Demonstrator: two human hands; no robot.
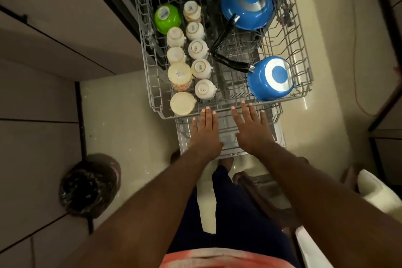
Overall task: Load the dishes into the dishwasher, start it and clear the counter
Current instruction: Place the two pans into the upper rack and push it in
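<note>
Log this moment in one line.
left hand: flat, at rack front | right hand: flat, at rack front | rack: pulled out, holds upturned cups, green bowl, two blue pans

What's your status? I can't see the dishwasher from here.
Left hand, right hand open, flat at front rim of pulled-out grey wire rack. Rack holds upturned cream cups, green bowl, two blue pans. Nothing blocking.

Home kitchen: loaded dishwasher rack (150, 85), cabinets (54, 28).

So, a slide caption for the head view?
Left hand and right hand at the front of the rack; cups and blue pans loaded.
</note>
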